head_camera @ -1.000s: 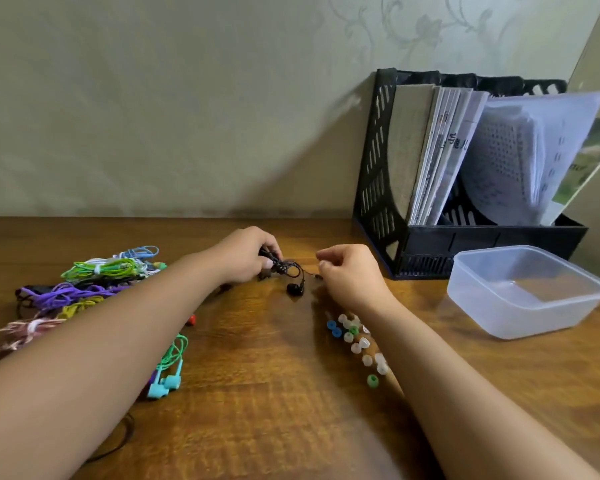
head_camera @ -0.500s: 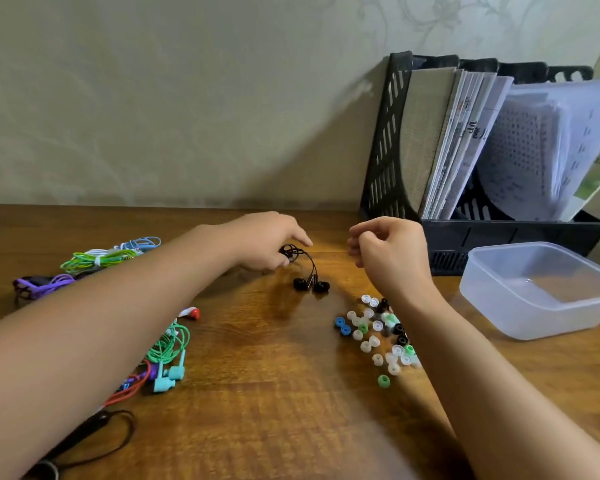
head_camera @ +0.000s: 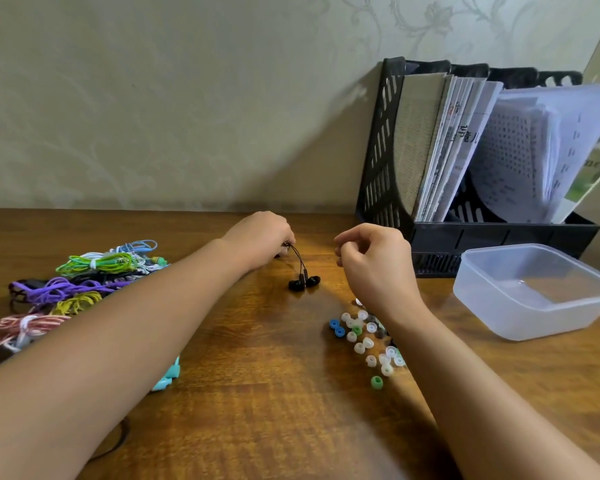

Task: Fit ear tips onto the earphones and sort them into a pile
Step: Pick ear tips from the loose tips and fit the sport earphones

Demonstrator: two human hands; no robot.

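- At the middle of the worktop (head_camera: pixel 257 427), seen from your head camera, your left hand (head_camera: pixel 260 239) pinches the thin cord of the black earphones (head_camera: pixel 304 282), fingers curled round it.
- From that pinch the cord drops down and a little to the right, so the pair's long axis runs from your left fingers toward the two buds, which lie side by side on or just above the wood; which, you cannot tell.
- Your right hand (head_camera: pixel 374 261) hovers just right of the buds with its fingers curled and the fingertips drawn together. Whether they pinch an ear tip is too small to tell.
- Both buds sit between your two hands, lower than either, and your right hand is the nearer one to fit a tip.
- Loose ear tips (head_camera: pixel 364 336), white, blue and green, lie scattered beside and under your right wrist, nearer to you than the buds.
- Left of your left forearm lies a heap of coloured earphones (head_camera: pixel 84 282), likely the pile you are sorting into or from.
- A clear plastic tub (head_camera: pixel 534 292) stands to the right, in front of a black file rack (head_camera: pixel 381 168).
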